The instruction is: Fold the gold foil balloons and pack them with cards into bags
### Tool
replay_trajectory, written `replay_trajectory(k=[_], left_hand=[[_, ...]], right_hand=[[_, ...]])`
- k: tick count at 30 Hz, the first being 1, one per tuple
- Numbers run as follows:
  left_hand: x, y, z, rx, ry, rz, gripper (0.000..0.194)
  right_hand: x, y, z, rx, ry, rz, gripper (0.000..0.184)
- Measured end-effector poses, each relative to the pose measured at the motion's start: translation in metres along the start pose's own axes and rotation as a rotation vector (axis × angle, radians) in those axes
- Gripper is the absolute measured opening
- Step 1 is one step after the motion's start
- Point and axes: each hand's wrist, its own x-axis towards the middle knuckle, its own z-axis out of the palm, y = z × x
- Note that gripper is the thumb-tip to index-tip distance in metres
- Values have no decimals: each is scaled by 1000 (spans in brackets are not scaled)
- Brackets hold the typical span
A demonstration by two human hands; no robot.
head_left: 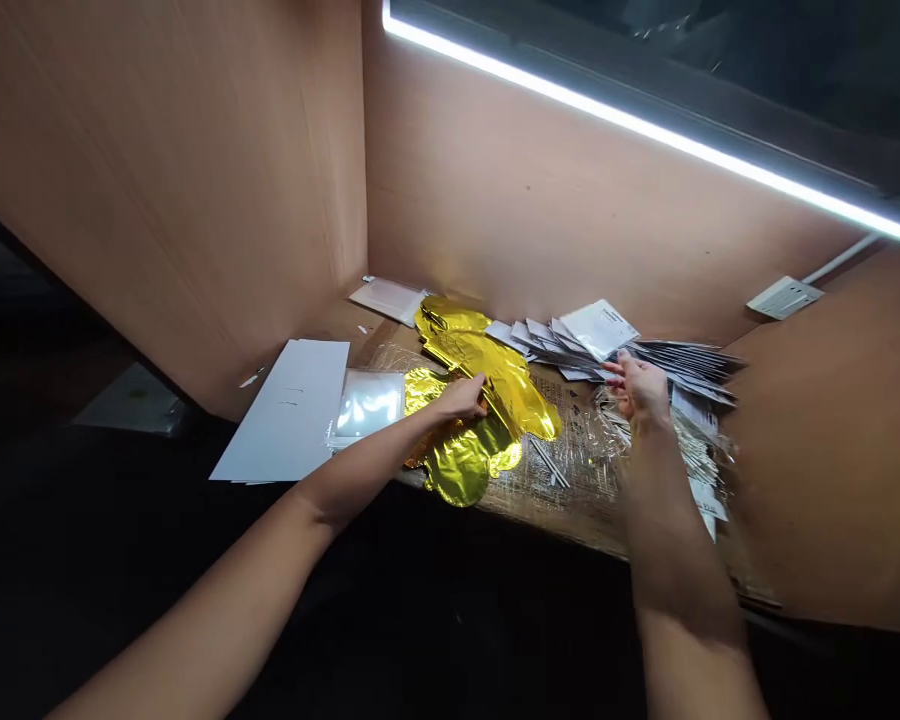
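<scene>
- Head view: foil [521, 385] lay in overlapping gold pieces at mid-bench, spread flat and loose, some hanging over the near edge.
- Left hand [463, 398]: fingers curled against the foil; could not tell whether they pinched a layer.
- Right hand [645, 392]: fingertips pinched the near corner of a packet [598, 328], which was tilted above the fanned packets [690, 366].
- Progress (judged): partway. Packet was in hand, apart from the foil; no gold piece was seen inside a sleeve. Count of finished pieces could not be told.
- Beside foil, left: clear sleeves [371, 402], lying flat, then white sheets [289, 410]. No hand touched either.
- Near edge: thin sticks [549, 464], loose on the bench [581, 530].
- Outermost: light strip [645, 122] was lit above; socket [785, 297] sat low on the back wall [495, 200].
</scene>
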Motion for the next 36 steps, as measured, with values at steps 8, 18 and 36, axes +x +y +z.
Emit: replay_trajectory(k=[8, 18, 36], left_hand=[[6, -24, -13, -13, 76, 74, 47], [16, 10, -79, 90, 504, 323, 24], [-112, 28, -35, 274, 458, 520, 12]], right_hand=[[-121, 93, 45, -621, -409, -119, 20], [-121, 110, 21, -852, -148, -391, 35], [-158, 50, 26, -711, -333, -955, 34]])
